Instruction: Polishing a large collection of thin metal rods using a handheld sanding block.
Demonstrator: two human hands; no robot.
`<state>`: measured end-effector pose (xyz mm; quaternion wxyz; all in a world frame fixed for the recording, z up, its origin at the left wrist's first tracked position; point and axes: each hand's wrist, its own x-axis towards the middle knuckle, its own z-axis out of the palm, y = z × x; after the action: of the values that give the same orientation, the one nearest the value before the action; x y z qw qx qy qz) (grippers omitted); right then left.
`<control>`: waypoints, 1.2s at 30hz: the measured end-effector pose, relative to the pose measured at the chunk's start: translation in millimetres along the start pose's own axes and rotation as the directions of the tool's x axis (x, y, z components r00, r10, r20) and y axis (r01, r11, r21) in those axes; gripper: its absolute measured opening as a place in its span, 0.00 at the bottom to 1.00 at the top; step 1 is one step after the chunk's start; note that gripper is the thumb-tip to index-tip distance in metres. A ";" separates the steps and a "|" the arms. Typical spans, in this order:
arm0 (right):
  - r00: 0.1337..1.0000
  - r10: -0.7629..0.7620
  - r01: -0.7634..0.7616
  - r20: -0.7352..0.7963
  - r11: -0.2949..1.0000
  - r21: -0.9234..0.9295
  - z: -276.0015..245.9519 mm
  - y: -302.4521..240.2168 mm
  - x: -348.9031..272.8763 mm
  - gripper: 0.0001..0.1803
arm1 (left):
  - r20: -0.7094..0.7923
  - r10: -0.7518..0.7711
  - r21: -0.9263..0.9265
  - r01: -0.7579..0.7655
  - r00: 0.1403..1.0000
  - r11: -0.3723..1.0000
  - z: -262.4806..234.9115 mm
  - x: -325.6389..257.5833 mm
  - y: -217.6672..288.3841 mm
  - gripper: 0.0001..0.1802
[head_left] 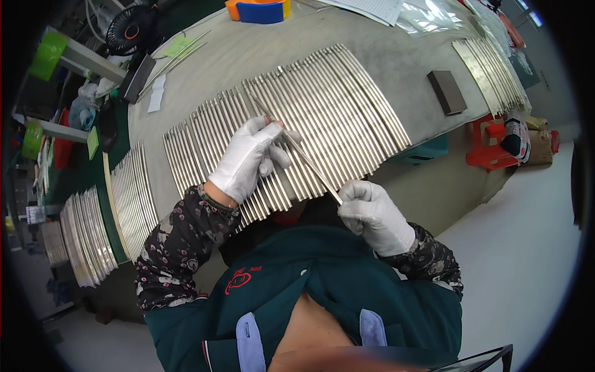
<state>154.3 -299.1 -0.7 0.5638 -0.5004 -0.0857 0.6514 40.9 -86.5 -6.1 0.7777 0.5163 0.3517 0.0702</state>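
A slim, shiny metal rod (315, 168) runs slantwise between my two gloved hands, above a long row of similar metal rods (347, 99) laid side by side on the table. My left hand (246, 158), in a white glove, pinches the rod between thumb and fingers along its upper part; bare fingertips seem to show. Closed around the rod's near end is my right hand (376, 217), also gloved in white, just off the table's front edge. Some rods under the left hand and forearm are hidden.
A dark rectangular block (446, 92) lies right of the row, near another rod batch (491, 75). More rods (133, 198) lie at left. An orange-and-blue holder (260, 11) and papers (372, 8) sit at the back. A red stool (489, 146) stands beyond the right edge.
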 end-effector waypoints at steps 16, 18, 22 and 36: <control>0.356 -0.771 0.317 -0.528 0.631 -0.708 -136.6 -17.0 12.7 0.09 | 0.156 0.201 0.123 -0.221 0.967 0.967 142.2 129.7 13.7 0.11; 0.146 -0.870 0.278 -0.472 0.494 -0.824 -148.8 -27.0 17.5 0.11 | 0.131 0.181 0.136 -0.199 0.975 0.971 137.8 136.6 8.4 0.11; -0.049 -0.999 -0.188 -0.024 0.033 -0.982 -170.8 -72.4 25.5 0.23 | 0.099 0.170 0.160 -0.184 0.980 0.970 140.5 135.3 12.0 0.11; 0.215 -0.974 -0.186 0.063 -0.104 -0.977 -136.8 -50.4 6.3 0.31 | 0.042 0.115 0.175 -0.120 0.993 0.977 145.1 133.4 14.6 0.09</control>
<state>290.3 -338.3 -36.4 0.2696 -0.8570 -0.3849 -0.2114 233.6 -126.2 -25.1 0.7286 0.6044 0.3132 0.0763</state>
